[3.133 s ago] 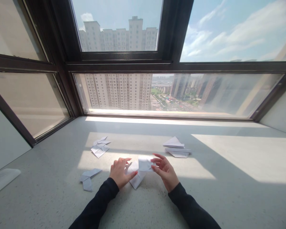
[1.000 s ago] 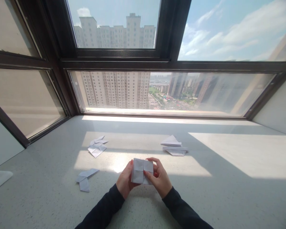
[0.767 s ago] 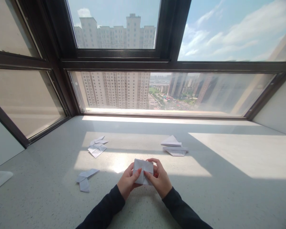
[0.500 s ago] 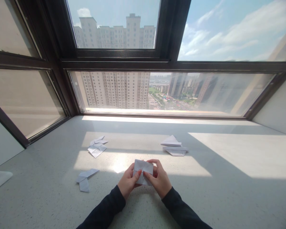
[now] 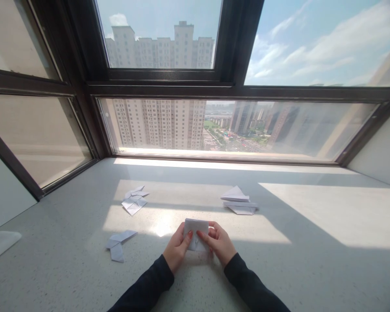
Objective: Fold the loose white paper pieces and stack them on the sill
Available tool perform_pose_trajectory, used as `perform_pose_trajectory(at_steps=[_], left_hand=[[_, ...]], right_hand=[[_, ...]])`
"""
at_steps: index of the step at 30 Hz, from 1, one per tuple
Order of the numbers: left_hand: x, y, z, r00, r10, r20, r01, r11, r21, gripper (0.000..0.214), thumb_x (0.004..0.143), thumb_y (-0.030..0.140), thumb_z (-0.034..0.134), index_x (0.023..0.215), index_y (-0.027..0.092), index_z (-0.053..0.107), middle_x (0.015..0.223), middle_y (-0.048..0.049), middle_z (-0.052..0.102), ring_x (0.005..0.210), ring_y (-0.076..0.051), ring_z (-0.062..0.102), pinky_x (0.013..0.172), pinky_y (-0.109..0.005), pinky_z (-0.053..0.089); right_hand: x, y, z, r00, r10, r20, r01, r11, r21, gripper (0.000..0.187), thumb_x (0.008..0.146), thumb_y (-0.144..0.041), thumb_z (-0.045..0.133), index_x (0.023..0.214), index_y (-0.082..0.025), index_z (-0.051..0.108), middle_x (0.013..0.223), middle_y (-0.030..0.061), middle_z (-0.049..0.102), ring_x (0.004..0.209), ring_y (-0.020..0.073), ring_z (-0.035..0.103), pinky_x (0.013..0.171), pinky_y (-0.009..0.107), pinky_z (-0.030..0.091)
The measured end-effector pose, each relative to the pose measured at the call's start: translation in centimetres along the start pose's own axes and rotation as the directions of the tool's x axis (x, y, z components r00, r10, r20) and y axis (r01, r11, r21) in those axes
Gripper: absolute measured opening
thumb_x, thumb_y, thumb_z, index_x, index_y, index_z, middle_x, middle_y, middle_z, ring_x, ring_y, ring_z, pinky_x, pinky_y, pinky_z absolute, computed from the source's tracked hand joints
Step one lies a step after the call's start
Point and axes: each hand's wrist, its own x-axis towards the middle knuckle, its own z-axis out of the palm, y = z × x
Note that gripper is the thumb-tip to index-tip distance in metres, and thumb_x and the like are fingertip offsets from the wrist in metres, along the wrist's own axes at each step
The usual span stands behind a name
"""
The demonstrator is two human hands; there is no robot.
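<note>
Head view: you had the folded paper square [image 5: 196, 225] between both hands, apparently raised over the speckled windowsill [image 5: 279, 277]. Your left hand [image 5: 177, 248] was closed around its left side, thumb flat on the face toward you; your right hand [image 5: 220, 243] mirrored it, thumb near the middle, fingers curled behind the right edge (most of the fingers were out of sight, so how hard they pinched, you couldn't tell from this).

Risks, as judged: with both thumbs pressing close together mid-face, uneven pressure could have skewed a crease or torn the paper near the small slit low on that face. Loosening one hand too soon might have let the layers spring apart. Drifting forward or left while handling it could have knocked the paper-airplane-like fold [image 5: 236, 203], the pointed-flap origami piece [image 5: 134, 202] or the bent paper fold [image 5: 117, 246], since all three lay loose on the sill.

Versus about three seconds earlier: your hands had been spread apart, with the paper low near the sill and another white flap showing under your left fingers; now they had drawn together around one compact square. Versus one second earlier: the cross-shaped seam no longer showed in full, the face looked smaller, and your left thumb had come onto the front. Those three loose pieces hadn't moved on the sill; only the camera had shifted slightly.
</note>
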Motion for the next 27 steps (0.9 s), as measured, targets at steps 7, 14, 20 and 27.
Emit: perform_pose_trajectory(at_steps=[7, 14, 20, 27], left_hand=[[0.6, 1.3, -1.8, 0.987, 0.159, 0.029, -0.147, 0.806, 0.573, 0.038, 0.081, 0.036, 0.035, 0.115, 0.019, 0.044, 0.111, -0.0095, 0.051, 0.100, -0.021, 0.045, 0.084, -0.033, 0.036], [2.4, 2.8, -11.9, 0.852, 0.359, -0.382, 0.432, -0.070, 0.899, 0.040, 0.075, 0.020, 0.040, 0.113, 0.011, 0.048, 0.120, -0.0166, 0.045, 0.116, -0.034, 0.029, 0.088, -0.046, 0.029], [1.6, 1.0, -13.4, 0.883, 0.251, -0.396, 0.439, -0.148, 0.886, 0.042, 0.079, 0.030, 0.033, 0.110, 0.009, 0.051, 0.114, -0.0212, 0.050, 0.110, -0.034, 0.039, 0.082, -0.050, 0.032], [2.2, 1.6, -8.0, 0.985, 0.110, -0.134, 0.136, -0.008, 0.991, 0.035, 0.078, 0.040, 0.037, 0.101, 0.023, 0.057, 0.111, -0.0075, 0.055, 0.109, -0.024, 0.042, 0.088, -0.038, 0.031]], right_hand=[[0.4, 0.7, -0.5, 0.997, 0.071, -0.035, -0.072, 0.996, -0.052, 0.039, 0.051, -0.050, 0.066, 0.059, -0.014, 0.053, 0.044, -0.0034, 0.052, 0.037, 0.0076, 0.040, 0.035, 0.020, 0.028], [0.4, 0.7, -0.1, 0.995, 0.051, -0.089, -0.057, 0.997, -0.060, 0.041, 0.048, -0.052, 0.066, 0.055, -0.015, 0.052, 0.042, -0.0039, 0.049, 0.035, 0.0065, 0.036, 0.033, 0.020, 0.026], [0.2, 0.2, -0.1, 0.996, 0.048, -0.079, -0.054, 0.996, -0.073, 0.040, 0.048, -0.052, 0.066, 0.054, -0.015, 0.050, 0.041, -0.0046, 0.047, 0.034, 0.0065, 0.035, 0.033, 0.020, 0.025], [0.6, 0.7, -0.8, 0.995, 0.065, -0.075, -0.070, 0.995, -0.070, 0.037, 0.054, -0.049, 0.065, 0.060, -0.014, 0.053, 0.046, -0.0029, 0.052, 0.034, 0.0055, 0.035, 0.034, 0.019, 0.024]])
